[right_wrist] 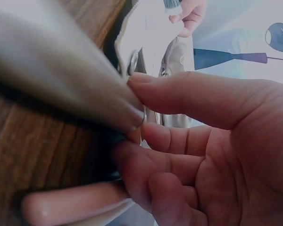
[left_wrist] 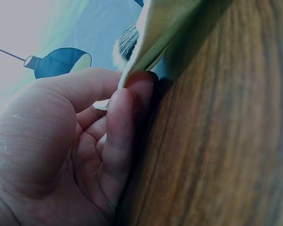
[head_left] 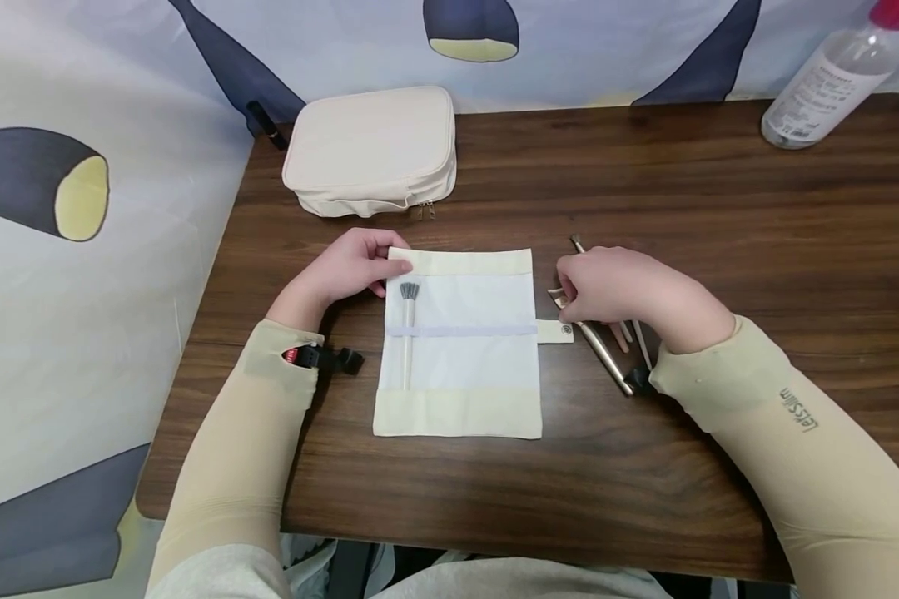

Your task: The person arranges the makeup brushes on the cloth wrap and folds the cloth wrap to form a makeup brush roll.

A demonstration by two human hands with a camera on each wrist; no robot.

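Note:
A cream cloth brush roll (head_left: 464, 366) lies unfolded, with one makeup brush (head_left: 408, 320) tucked under its elastic band near the left side. My left hand (head_left: 357, 266) pinches the roll's upper left edge between thumb and fingers; the left wrist view shows the cloth (left_wrist: 153, 42) between them, bristles (left_wrist: 127, 42) just beyond. Right of the roll, my right hand (head_left: 614, 287) is over several loose makeup brushes. Its thumb and fingers pinch a thick metallic-handled brush (right_wrist: 70, 70); part of that brush is hidden by the hand. A pinkish handle (right_wrist: 75, 202) lies beneath the fingers.
A white zippered case (head_left: 374, 150) stands at the back left, with a black pen-like object (head_left: 266, 125) beside it. A clear bottle with a red cap (head_left: 827, 87) stands at the back right. The roll's snap tab (head_left: 554, 332) points toward the loose brushes.

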